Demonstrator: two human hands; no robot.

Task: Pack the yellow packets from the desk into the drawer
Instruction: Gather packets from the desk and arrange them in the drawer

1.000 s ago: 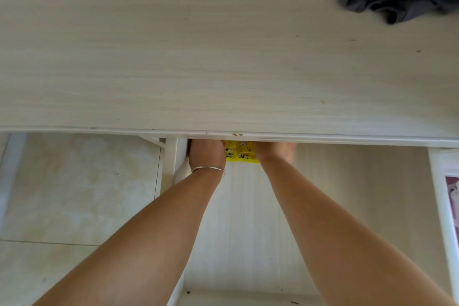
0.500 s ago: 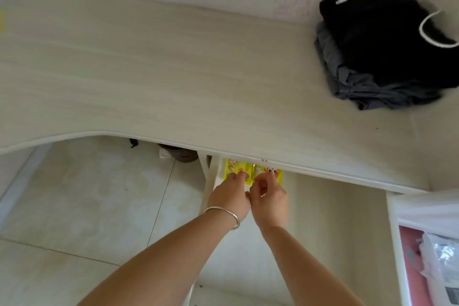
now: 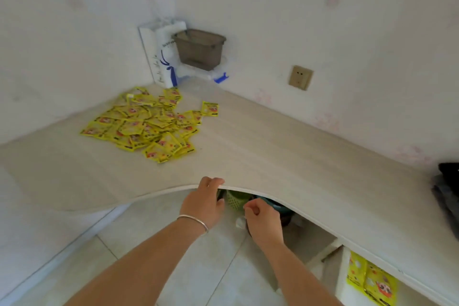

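A heap of several yellow packets [image 3: 146, 124] lies in the desk's far left corner, and one packet [image 3: 210, 109] sits apart at its right. Two or three more yellow packets [image 3: 370, 278] lie in the open drawer [image 3: 342, 278] at the lower right, under the desk top. My left hand [image 3: 203, 202] is at the curved front edge of the desk [image 3: 273, 151], fingertips over the edge, holding nothing. My right hand [image 3: 263, 221] hangs just below that edge with fingers loosely curled and nothing in it.
A grey plastic bin [image 3: 200, 48] and white bags [image 3: 164, 57] stand in the wall corner behind the heap. A wall socket [image 3: 300, 77] is on the right wall. Dark clothes [image 3: 447, 196] lie at the desk's right end. A green basket [image 3: 236, 200] stands under the desk.
Both hands have left the drawer and its packets and moved left to the desk's curved front edge. The view has swung up and left, showing the packet heap.
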